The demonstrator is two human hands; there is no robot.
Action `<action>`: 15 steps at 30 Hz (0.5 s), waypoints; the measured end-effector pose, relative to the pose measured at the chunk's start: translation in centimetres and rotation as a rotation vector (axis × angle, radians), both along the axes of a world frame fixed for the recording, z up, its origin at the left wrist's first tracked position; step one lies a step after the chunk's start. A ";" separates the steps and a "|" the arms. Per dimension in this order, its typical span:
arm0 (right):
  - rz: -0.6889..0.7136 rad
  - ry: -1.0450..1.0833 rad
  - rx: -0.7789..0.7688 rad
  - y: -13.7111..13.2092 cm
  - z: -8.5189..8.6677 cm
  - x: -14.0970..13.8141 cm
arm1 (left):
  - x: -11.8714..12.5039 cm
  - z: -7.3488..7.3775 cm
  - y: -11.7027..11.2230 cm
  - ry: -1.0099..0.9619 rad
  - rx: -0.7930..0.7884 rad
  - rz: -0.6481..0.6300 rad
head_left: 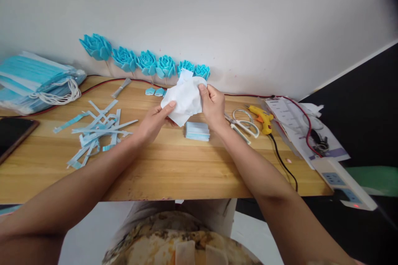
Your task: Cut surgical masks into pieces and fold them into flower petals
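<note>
Both my hands hold a crumpled white sheet of mask fabric (pixel 184 98) above the wooden table (pixel 174 165). My left hand (pixel 155 121) pinches its lower left edge. My right hand (pixel 213 105) grips its upper right edge with thumb on top. Just below the sheet lies a small stack of folded blue mask pieces (pixel 197 131). A row of blue fabric roses (pixel 146 61) leans against the white wall behind.
Cut blue strips (pixel 96 130) lie scattered at left, a pile of face masks (pixel 37 83) at far left, a dark phone (pixel 12 134) by the edge. White scissors (pixel 244 123), a yellow glue gun (pixel 263 118), papers and a power strip (pixel 345 184) sit at right.
</note>
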State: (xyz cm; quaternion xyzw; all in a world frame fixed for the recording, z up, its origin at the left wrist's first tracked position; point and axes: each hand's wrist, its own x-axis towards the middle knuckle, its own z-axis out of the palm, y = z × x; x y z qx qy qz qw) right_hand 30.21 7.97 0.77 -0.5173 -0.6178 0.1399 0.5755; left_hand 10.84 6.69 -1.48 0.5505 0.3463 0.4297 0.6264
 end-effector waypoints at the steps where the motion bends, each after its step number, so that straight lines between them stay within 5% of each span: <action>1: -0.001 0.001 0.003 0.0 0.0 0.0 | 0.0 0.1 0.0 0.007 0.004 -0.001; 7: -0.038 -0.014 0.003 -0.2 0.1 -0.3 | 0.5 0.6 -0.8 0.088 0.094 -0.208; 15: -0.022 -0.040 0.003 -0.5 0.8 -0.2 | 0.4 1.1 -1.1 0.051 0.148 -0.303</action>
